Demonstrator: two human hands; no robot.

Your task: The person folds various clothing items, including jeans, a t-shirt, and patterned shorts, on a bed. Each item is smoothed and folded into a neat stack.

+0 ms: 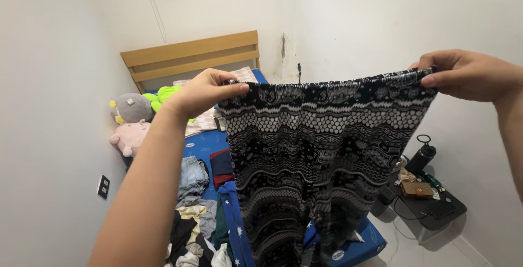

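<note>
Black-and-white patterned pants [305, 158] hang by the waistband between my hands, stretched above the bed [202, 143]. My left hand [204, 91] pinches one corner shut, my right hand [466, 75] clamps the other. Each grip is only fingertips on thin cloth, so I judge a corner could slip and drop the pants onto the clothes pile [199, 218] below. Count: one pair of pants, two stuffed toys [131, 122], one dark bottle [421, 157] on one side table [436, 210].

Soft matt patterned cloth garment [321, 152]; smooth pale wood headboard [190, 54]; plush toys [131, 120]; glossy dark metal bottle [420, 158].
</note>
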